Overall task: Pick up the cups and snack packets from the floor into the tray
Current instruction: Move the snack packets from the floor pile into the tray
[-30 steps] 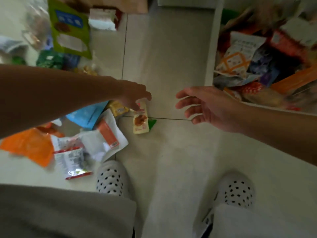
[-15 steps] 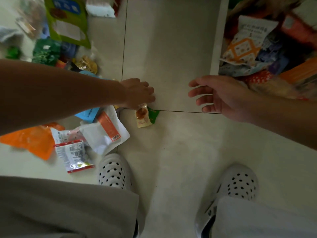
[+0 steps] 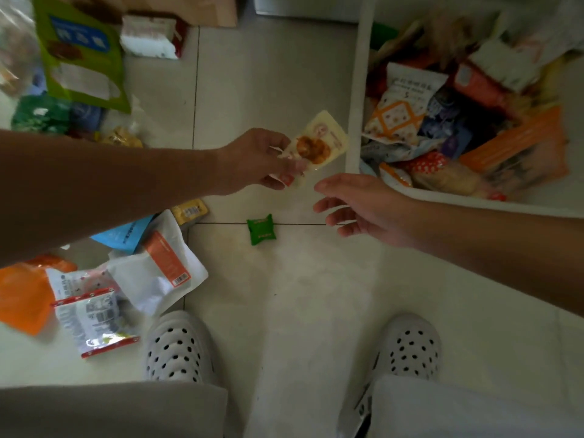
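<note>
Packet point(image 3: 316, 143) is now lifted off the floor in our left hand point(image 3: 259, 162), near the tray point(image 3: 355, 90); right hand point(image 3: 363, 210) waits open and empty; green packet point(image 3: 261, 229) remains.

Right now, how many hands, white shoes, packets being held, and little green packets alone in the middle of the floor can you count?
Hands: 2 (left hand, right hand)
White shoes: 2 (left shoe, right shoe)
Held packets: 1 (cream packet)
Green packets alone: 1 (small green packet)
Total: 6
</note>
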